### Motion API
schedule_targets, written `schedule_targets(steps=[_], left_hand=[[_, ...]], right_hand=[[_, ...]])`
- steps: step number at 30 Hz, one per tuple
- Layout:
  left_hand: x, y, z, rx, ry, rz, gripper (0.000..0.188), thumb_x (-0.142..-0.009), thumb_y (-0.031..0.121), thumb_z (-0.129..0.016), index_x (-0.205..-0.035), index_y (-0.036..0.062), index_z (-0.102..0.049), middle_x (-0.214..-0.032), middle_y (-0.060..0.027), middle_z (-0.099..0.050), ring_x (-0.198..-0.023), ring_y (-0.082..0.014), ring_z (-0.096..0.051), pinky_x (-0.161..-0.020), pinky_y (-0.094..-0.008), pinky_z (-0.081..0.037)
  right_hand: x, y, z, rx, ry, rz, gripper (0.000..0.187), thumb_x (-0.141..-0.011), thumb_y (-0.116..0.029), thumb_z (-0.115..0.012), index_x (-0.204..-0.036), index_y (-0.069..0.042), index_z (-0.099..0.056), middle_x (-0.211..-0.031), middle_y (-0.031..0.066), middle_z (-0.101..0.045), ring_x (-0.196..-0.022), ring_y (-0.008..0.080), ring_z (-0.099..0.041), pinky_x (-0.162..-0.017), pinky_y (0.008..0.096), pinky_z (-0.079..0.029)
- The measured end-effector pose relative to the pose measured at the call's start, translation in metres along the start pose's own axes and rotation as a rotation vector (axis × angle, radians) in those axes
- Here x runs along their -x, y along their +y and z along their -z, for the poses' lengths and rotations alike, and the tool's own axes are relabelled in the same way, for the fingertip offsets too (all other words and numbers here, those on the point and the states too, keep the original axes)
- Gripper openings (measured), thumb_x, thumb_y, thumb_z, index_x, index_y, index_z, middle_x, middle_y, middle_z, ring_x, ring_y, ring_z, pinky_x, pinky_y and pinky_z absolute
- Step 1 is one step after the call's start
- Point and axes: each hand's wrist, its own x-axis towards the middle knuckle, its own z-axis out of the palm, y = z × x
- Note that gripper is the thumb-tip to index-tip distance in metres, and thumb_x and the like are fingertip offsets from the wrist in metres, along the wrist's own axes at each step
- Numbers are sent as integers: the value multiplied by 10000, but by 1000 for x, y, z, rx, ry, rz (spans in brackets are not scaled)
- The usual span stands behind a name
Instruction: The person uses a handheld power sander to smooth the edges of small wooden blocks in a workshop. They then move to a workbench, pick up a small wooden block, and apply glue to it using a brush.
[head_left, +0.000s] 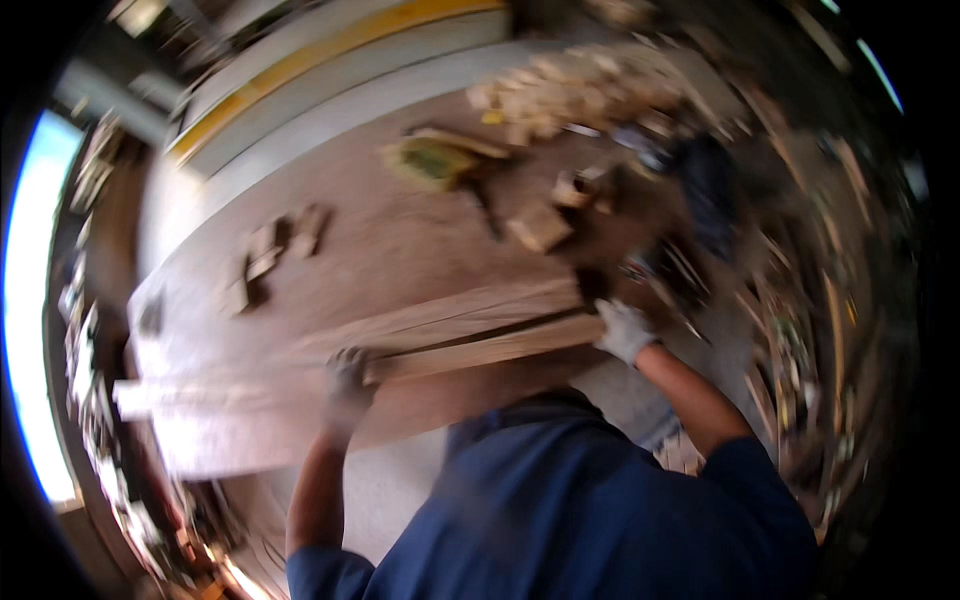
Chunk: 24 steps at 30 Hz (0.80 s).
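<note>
Two long wooden planks lie side by side on a brown work table, with a dark gap between them. My left hand [349,388], in a greyish glove, is closed around the near plank [490,347] toward its left part; motion smears its outline. At that plank's right end, my right hand [625,332], in a pale glove, has its fingers curled on the end, partly out of sight. Just beyond lies the far plank [450,315], close to both hands. A pale strip of wood [190,396] reaches left past the table's edge.
Small wood blocks [265,248] sit on the table [360,225] at left. Farther off are a yellow-green object [432,162], a wooden block [540,228], a tape-like roll [572,189] and a heap of wood pieces [580,90]. Dark cloth [707,190] and tools [670,275] lie right.
</note>
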Motion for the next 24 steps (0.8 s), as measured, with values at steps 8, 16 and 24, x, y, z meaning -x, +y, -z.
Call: schedule_targets(steps=[8, 16, 24], left_hand=[[-74, 141, -16, 192, -45, -309, 822, -779, 292, -866, -1489, 41, -536, -1471, -199, -567, -1440, -427, -447, -1183, -521, -372], [-122, 225, -68, 27, -167, -412, 710, -808, 296, -848, -1423, 119, -541, -1268, -155, -658, -1202, -387, -593, -992, -512, -509], [-127, 224, -85, 49, -29, -482, 492, -842, 208, -754, -1280, 83, -568, -1139, -177, -698, -1094, -417, -632, -924, -547, -521]], right_hand=[[45, 26, -21, -128, 60, -265, 847, -832, -397, -838, -1512, -62, -460, -1395, 223, -620, -1234, 371, -659, -1015, 489, -538], [122, 24, -127, -306, 84, -329, 649, -903, -426, -753, -1412, -61, -582, -1282, 211, -699, -1194, 372, -678, -1012, 474, -537], [234, 16, -249, -559, -309, -740, 561, -868, -564, -768, -1095, -51, -793, -1111, 165, -780, -1059, 321, -741, -958, 439, -573]])
